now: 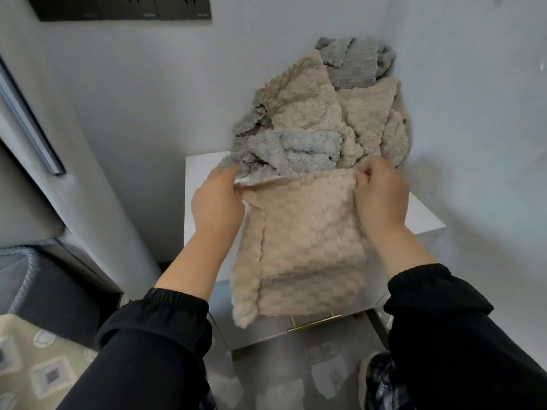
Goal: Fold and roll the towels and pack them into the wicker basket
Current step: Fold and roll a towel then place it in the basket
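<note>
A beige fluffy towel hangs from both my hands in front of a white nightstand, its lower edge reaching down over the drawer front. My left hand pinches its top left corner and my right hand pinches its top right corner. One long edge is folded over along the left side. Behind it, a heap of grey and beige towels is piled on the nightstand against the wall. No wicker basket is in view.
The nightstand drawer has a brass handle. A grey bed frame and a patterned bedspread lie at the left. Dark wall sockets sit at the top left. A slipper shows on the glossy floor.
</note>
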Demonstrator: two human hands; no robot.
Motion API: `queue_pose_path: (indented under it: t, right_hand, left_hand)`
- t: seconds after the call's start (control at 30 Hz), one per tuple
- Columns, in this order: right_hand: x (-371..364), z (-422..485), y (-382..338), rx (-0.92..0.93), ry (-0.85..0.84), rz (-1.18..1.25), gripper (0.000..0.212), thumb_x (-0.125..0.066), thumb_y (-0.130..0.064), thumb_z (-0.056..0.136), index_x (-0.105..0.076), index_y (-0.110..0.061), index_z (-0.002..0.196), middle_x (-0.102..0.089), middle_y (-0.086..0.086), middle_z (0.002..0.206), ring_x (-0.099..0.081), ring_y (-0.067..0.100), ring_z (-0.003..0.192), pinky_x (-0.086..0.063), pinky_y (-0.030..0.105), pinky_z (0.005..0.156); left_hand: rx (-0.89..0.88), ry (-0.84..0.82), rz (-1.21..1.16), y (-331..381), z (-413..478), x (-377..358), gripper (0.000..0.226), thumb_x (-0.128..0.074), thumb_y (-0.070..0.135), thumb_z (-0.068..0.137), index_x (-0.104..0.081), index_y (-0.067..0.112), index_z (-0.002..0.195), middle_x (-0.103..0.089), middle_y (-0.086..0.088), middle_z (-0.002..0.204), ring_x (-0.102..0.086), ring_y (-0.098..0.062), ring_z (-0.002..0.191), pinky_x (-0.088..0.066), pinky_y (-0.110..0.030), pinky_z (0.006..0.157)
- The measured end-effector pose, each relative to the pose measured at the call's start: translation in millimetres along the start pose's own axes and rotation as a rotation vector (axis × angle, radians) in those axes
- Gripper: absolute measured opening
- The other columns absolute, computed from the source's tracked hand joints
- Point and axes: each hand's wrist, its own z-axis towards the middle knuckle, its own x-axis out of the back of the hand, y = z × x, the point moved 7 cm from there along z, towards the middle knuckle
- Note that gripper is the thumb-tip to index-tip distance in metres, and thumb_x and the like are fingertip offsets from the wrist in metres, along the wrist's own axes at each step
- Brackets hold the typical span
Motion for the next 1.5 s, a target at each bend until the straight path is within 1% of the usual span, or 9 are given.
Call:
queue_pose_path:
  t: [0.13, 0.3, 0.47, 0.63, 0.97, 1.13, 1.23, 1.33, 1.5]
  right_hand:
    - [-20, -10, -16, 0.196, -0.048, -0.206, 0.061, -0.052, 0.008, 0.085, -0.031, -0.002, 0.142, -0.027, 0.025, 0.149, -0.034, 0.038, 0.134, -0.037, 0.046, 0.106]
    - [-56, -54, -49, 0.428, -0.361, -0.270, 0.018, -0.048, -0.011, 0.094, -0.063, -0.005, 0.102, -0.062, 0.010, 0.097, -0.057, 0.027, 0.094, -0.047, 0.039, 0.084]
    - [-89, -74, -27, 0.341, -0.750, -0.410, 0.054, -0.031, -0.043, 0.100, -0.027, -0.018, 0.148, -0.019, 0.006, 0.157, -0.015, 0.023, 0.145, -0.014, 0.049, 0.115]
    - [-89, -76, -26, 0.310, -0.760, -0.395, 0.056, -0.028, -0.046, 0.100, -0.021, -0.022, 0.150, -0.010, 0.003, 0.160, -0.007, 0.021, 0.147, -0.007, 0.054, 0.117]
    - [-88, -74, -25, 0.283, -0.752, -0.366, 0.055, -0.030, -0.046, 0.100, -0.021, -0.023, 0.150, -0.011, 0.001, 0.160, -0.008, 0.020, 0.147, -0.006, 0.054, 0.117]
    - [-86, -62, -16, 0.215, -0.709, -0.381, 0.056, -0.032, -0.048, 0.099, -0.025, -0.022, 0.148, -0.012, 0.003, 0.160, -0.007, 0.022, 0.147, -0.007, 0.053, 0.115]
    - [-84, -61, -16, 0.212, -0.673, -0.376, 0.058, -0.032, -0.048, 0.098, -0.026, -0.018, 0.148, -0.013, 0.007, 0.159, -0.008, 0.024, 0.147, -0.007, 0.053, 0.116]
    - [-84, -63, -15, 0.235, -0.697, -0.389, 0.062, -0.031, -0.051, 0.098, -0.022, -0.019, 0.150, -0.010, 0.006, 0.160, -0.005, 0.024, 0.147, -0.004, 0.053, 0.116]
    - [-85, -61, -7, 0.214, -0.742, -0.418, 0.065, -0.029, -0.057, 0.096, -0.018, -0.024, 0.151, -0.007, 0.001, 0.161, -0.002, 0.021, 0.148, -0.003, 0.053, 0.116]
  left_hand:
    - [-0.092, -0.015, -0.079, -1, -5, -13, 0.063, -0.054, -0.003, 0.082, -0.040, 0.014, 0.141, -0.043, -0.010, 0.136, -0.050, -0.027, 0.109, -0.043, -0.035, 0.072]
    - [-0.399, -0.324, -0.087, 21, -17, -31, 0.027, -0.055, 0.010, 0.090, -0.068, 0.015, 0.113, -0.062, 0.000, 0.120, -0.039, -0.019, 0.125, -0.029, -0.024, 0.101]
    - [-0.448, -0.505, 0.025, 14, -28, -37, 0.032, -0.054, 0.041, 0.092, -0.068, 0.018, 0.075, -0.066, 0.004, 0.086, -0.044, -0.016, 0.105, -0.035, -0.033, 0.096]
    - [-0.335, -0.585, 0.385, -5, -26, -27, 0.062, -0.045, 0.077, 0.076, -0.064, 0.019, 0.064, -0.060, 0.002, 0.079, -0.040, -0.015, 0.096, -0.027, -0.038, 0.099]
    - [-0.384, -0.908, 0.170, 4, -47, -22, 0.015, -0.074, 0.018, 0.073, -0.066, 0.027, 0.082, -0.055, 0.002, 0.102, -0.043, -0.009, 0.096, -0.048, -0.031, 0.083]
    - [-0.249, -0.864, 0.262, -1, -43, -20, 0.040, -0.063, 0.047, 0.085, -0.068, 0.014, 0.063, -0.062, 0.003, 0.063, -0.055, -0.013, 0.061, -0.045, -0.026, 0.059]
    - [-0.358, -0.596, 0.306, 4, -34, -19, 0.049, -0.060, 0.062, 0.080, -0.070, 0.017, 0.094, -0.066, -0.001, 0.096, -0.058, -0.018, 0.093, -0.047, -0.033, 0.079]
    - [-0.426, -0.832, 0.285, -3, -50, -40, 0.093, -0.072, 0.063, 0.067, -0.033, 0.029, 0.145, -0.026, 0.000, 0.153, -0.019, -0.021, 0.141, -0.024, -0.043, 0.113]
    - [-0.353, -1.049, 0.484, -23, -58, -41, 0.123, -0.081, 0.036, 0.069, 0.013, 0.040, 0.148, 0.020, 0.009, 0.158, 0.017, -0.021, 0.145, -0.002, -0.056, 0.115]
